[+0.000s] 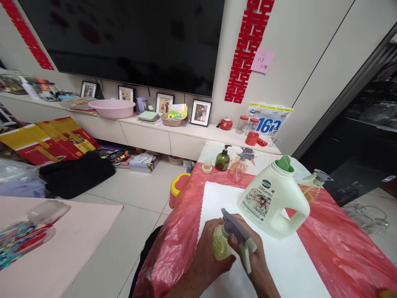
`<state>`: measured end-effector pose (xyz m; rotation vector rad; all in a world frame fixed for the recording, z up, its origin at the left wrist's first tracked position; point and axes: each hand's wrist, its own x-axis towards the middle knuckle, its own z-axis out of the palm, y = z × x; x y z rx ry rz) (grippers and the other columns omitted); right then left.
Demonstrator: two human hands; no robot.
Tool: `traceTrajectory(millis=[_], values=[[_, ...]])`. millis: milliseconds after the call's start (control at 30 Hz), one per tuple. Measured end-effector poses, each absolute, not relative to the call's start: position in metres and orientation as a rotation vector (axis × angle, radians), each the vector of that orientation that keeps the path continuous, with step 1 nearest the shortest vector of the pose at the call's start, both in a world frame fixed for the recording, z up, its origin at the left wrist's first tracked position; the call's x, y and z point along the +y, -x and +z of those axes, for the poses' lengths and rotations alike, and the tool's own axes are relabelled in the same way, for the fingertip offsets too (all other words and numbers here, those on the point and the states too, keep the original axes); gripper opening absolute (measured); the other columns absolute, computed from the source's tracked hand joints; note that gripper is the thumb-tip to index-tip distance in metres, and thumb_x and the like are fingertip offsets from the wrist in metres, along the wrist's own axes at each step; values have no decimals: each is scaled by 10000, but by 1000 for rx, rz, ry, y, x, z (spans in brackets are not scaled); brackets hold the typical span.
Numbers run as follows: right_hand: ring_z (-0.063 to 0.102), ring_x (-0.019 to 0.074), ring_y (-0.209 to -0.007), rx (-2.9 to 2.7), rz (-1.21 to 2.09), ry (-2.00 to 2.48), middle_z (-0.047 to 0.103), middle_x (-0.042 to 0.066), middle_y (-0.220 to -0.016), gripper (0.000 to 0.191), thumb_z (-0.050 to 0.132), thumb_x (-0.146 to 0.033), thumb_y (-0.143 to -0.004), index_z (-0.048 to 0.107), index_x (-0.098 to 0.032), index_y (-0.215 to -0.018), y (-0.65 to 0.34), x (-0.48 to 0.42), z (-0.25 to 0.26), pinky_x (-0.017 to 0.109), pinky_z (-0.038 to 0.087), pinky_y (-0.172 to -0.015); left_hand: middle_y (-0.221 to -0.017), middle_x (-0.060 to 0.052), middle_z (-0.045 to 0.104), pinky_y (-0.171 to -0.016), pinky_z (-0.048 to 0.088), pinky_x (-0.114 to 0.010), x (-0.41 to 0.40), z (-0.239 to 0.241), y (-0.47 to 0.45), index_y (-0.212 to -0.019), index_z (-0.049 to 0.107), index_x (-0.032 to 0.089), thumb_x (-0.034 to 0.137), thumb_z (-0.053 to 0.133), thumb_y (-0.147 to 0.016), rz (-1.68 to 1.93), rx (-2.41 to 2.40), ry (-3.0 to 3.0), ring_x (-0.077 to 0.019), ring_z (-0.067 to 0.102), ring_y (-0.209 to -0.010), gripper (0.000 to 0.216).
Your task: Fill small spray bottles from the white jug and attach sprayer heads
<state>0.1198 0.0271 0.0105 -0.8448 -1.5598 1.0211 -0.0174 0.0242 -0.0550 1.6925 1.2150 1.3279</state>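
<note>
Both of my hands are on a small spray bottle (221, 244) with yellowish liquid or tint and a grey trigger head, held over a white mat (214, 198). My left hand (206, 252) wraps round the clear body. Closed at the neck and trigger head (237, 229) is my right hand (252, 248). Just beyond stands a large pale green detergent jug (279, 198), upright, with a green spout in its uncapped mouth. Behind the mat are a pale cap (206, 167), a green pump bottle (222, 159) and another spray bottle (237, 169). A further spray bottle (313, 188) stands right of the jug.
A red plastic sheet (173, 236) covers the table under the mat. To the left, a pink-topped table (93, 231) bears a container of colourful small pieces (21, 240). A low cabinet (145, 132) with a pink basin (113, 108) runs along the wall. A yellow-and-red stool (178, 186) stands beside the table.
</note>
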Motion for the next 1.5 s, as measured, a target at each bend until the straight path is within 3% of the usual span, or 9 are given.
traceTrajectory(millis=[267, 533, 633, 800, 1033, 1200, 1333, 1433, 1500], values=[[630, 286, -1077, -1389, 969, 759, 618, 111, -1192, 335, 663, -458, -966, 662, -269, -1243, -136, 37, 58, 456, 576, -933, -1314, -153, 596, -1080, 511, -576, 23, -89, 20, -1368, 479, 201, 241, 837, -563, 1417, 1217, -1724, -378, 606, -1250, 881], [623, 197, -835, -1386, 780, 873, 638, 86, -1014, 429, 682, -517, -886, 652, -211, -1184, -139, 94, 128, 339, 552, -717, -1335, -160, 592, -1106, 508, -587, 23, -95, 16, -1390, 481, 194, 209, 817, -526, 1406, 1275, -1733, -392, 594, -1275, 927], [598, 177, -808, -1696, 710, 1196, 654, 68, -966, 404, 580, -448, -900, 667, -180, -1189, -133, 126, 102, 310, 526, -719, -1325, -156, 588, -1114, 506, -591, 23, -93, 15, -1377, 486, 199, 188, 810, -513, 1405, 1262, -1701, -390, 590, -1274, 923], [586, 161, -806, -1935, 681, 1543, 646, 51, -910, 202, 682, -333, -907, 690, -143, -975, -114, 150, 23, 347, 533, -818, -1318, -133, 594, -1109, 515, -576, 22, -88, 16, -1379, 494, 212, 197, 812, -508, 1344, 1239, -1609, -377, 611, -1236, 927], [630, 183, -1016, -2128, 568, 1768, 644, 66, -1082, 283, 671, -386, -995, 656, -123, -1097, -101, 143, -20, 399, 549, -950, -1373, -150, 566, -1134, 473, -604, 22, -88, 20, -1419, 456, 230, 263, 831, -560, 1341, 1158, -1628, -395, 573, -1294, 937], [654, 202, -904, -2068, 376, 1552, 673, 101, -1073, 239, 662, -214, -918, 696, -142, -1143, -112, 116, 21, 353, 539, -865, -1376, -174, 556, -1120, 472, -626, 21, -93, 20, -1409, 460, 207, 338, 842, -601, 1372, 1175, -1633, -407, 572, -1297, 903], [635, 204, -961, -1843, 89, 1329, 670, 90, -1085, 260, 518, -361, -1031, 678, -190, -1143, -146, 76, 75, 355, 511, -884, -1367, -178, 565, -1120, 473, -629, 21, -93, 20, -1394, 491, 199, 349, 838, -618, 1387, 1175, -1640, -412, 571, -1304, 863], [641, 188, -928, -1524, -302, 1171, 690, 56, -1023, 165, 690, -329, -950, 720, -207, -1057, -187, 56, 98, 332, 500, -852, -1365, -170, 573, -1116, 480, -625, 20, -90, 21, -1390, 504, 205, 304, 828, -602, 1373, 1197, -1634, -410, 572, -1303, 858], [647, 201, -955, -1268, -235, 1203, 683, 75, -1064, 292, 749, -384, -901, 731, -183, -1112, -218, 52, 97, 362, 518, -892, -1353, -167, 582, -1106, 492, -617, 20, -87, 22, -1391, 506, 203, 297, 825, -595, 1367, 1194, -1631, -407, 584, -1286, 862]])
